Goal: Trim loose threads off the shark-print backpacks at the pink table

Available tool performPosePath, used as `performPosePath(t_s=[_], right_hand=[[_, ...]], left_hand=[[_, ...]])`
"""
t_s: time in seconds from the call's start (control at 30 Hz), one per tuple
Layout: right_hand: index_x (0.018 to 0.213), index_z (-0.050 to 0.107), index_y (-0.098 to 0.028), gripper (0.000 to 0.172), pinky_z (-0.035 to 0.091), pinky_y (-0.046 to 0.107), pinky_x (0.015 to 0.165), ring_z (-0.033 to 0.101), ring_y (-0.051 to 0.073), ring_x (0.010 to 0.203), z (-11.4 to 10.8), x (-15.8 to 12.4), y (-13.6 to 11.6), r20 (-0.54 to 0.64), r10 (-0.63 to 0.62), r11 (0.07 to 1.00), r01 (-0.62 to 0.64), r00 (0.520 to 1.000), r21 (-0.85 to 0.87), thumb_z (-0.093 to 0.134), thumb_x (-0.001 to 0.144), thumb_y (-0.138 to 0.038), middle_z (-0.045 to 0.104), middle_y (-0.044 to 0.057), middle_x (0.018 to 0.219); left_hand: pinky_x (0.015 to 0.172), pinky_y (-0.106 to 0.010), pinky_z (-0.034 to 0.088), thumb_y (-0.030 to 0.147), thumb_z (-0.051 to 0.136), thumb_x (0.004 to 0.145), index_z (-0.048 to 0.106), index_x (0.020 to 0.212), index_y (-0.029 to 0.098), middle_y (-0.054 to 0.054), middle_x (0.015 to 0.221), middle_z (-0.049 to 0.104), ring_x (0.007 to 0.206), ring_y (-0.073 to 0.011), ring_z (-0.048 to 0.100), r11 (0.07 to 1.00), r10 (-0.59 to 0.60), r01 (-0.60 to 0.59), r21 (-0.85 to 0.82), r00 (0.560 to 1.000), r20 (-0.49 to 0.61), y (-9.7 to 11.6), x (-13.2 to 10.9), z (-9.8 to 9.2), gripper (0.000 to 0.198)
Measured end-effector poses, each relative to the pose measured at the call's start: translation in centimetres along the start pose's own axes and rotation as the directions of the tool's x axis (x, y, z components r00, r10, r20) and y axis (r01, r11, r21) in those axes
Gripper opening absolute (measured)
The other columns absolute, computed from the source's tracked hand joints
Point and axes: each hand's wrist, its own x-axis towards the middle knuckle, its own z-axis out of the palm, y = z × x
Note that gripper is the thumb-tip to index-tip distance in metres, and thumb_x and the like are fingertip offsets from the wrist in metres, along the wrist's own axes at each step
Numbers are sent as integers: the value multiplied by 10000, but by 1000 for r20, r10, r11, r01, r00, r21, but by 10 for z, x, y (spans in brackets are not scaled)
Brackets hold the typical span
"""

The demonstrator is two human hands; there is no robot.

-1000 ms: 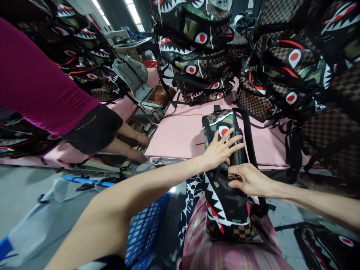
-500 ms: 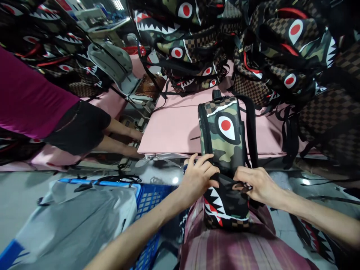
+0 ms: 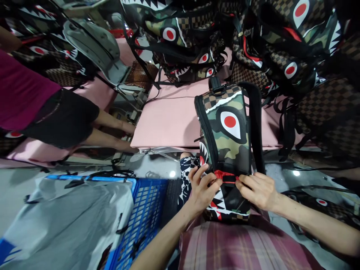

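Observation:
A camouflage and checkered backpack [image 3: 232, 150] stands in front of me, its lower end near my lap and its upper part against the pink table edge. On its side shows a red and white eye, with shark teeth lower down. Between my hands a red-lined pocket opening [image 3: 226, 176] is visible. My left hand [image 3: 204, 185] pinches the left edge of this opening, its other fingers bent. At the opposite edge, my right hand [image 3: 257, 187] grips with thumb and fingers pressed together. Black straps hang at the backpack's right side.
The pink table [image 3: 165, 123] lies ahead, with piled similar backpacks [image 3: 185, 41] at its back and right. A blue crate [image 3: 149, 198] with grey plastic sheeting [image 3: 75, 217] stands at lower left. Another person [image 3: 62, 116] stands at left beside a grey chair [image 3: 92, 48].
The backpack appears larger and more upright. The red-lined opening now shows between my hands. My right hand has shifted to the opening's edge, and the view has moved slightly.

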Motion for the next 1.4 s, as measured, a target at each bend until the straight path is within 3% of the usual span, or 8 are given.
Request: performPosePath(t_s=[0.57, 0.83, 0.9, 0.93, 1.03, 1.1, 1.2, 1.4], right_hand=[[926, 610, -114, 235, 321, 261, 556, 532, 100, 624, 1, 22, -3, 16, 13, 998, -12, 1000, -68, 380, 896, -79, 674, 79, 878], [845, 605, -133, 183, 313, 245, 533, 501, 84, 573, 7, 23, 0, -28, -64, 998, 63, 998, -29, 433, 876, -77, 663, 46, 793], [833, 602, -133, 187, 310, 243, 526, 490, 82, 562, 6, 24, 1, -40, -76, 997, 75, 996, -12, 431, 876, -71, 655, 41, 770], [830, 602, -133, 188, 309, 243, 524, 485, 81, 558, 5, 24, 2, -44, -78, 997, 78, 996, -5, 430, 876, -71, 650, 38, 761], [824, 601, -131, 193, 311, 244, 522, 474, 84, 562, 4, 25, 4, -40, -107, 994, 108, 993, 35, 422, 884, -88, 635, 34, 753], [794, 599, -132, 216, 308, 247, 514, 455, 89, 555, 3, 27, 5, -26, -155, 985, 156, 988, 70, 407, 886, -92, 621, 30, 729], [725, 592, -138, 254, 299, 252, 495, 419, 97, 531, 1, 30, 9, -5, -225, 970, 225, 974, 92, 395, 876, -80, 597, 26, 680], [826, 624, -125, 245, 323, 252, 496, 476, 97, 581, -2, 26, 14, 31, -224, 974, 222, 974, 39, 388, 877, -84, 648, 47, 790]], left_hand=[[907, -403, 436, -26, 512, 757, 581, 827, 187, -18, 843, 447, 1101, -223, 456, 991, -120, 120, -66, 993, 14, -12, 7, -7, 235], [842, -408, 425, 276, 684, 746, 629, 864, 222, -35, 829, 534, 970, -239, 534, 954, -294, 289, 81, 954, 60, 7, 13, -23, 141], [720, -327, 451, 363, 629, 785, 628, 871, 198, -34, 768, 572, 770, -181, 572, 840, -527, 540, -50, 835, 155, 16, 16, -30, 186], [627, -286, 450, 426, 577, 808, 623, 851, 171, -37, 729, 587, 655, -154, 570, 695, -643, 705, -139, 697, 318, 18, 19, -33, 262], [423, -227, 387, 607, 461, 799, 598, 797, 111, -77, 676, 637, 458, -126, 557, -28, -520, 993, -118, 86, 850, 18, 34, -39, 514], [412, -225, 412, 641, 493, 755, 595, 789, 81, -140, 754, 674, 493, -154, 606, -395, -326, 919, 16, -157, 932, 12, 47, -38, 570], [487, -258, 487, 527, 541, 760, 609, 785, 70, -179, 830, 692, 589, -190, 652, -596, -278, 802, 43, -256, 926, 5, 64, -34, 463], [578, -270, 500, 204, 560, 618, 577, 712, 82, -173, 728, 695, 681, -240, 683, -613, -381, 770, -179, -89, 920, 15, 57, -23, 155]])
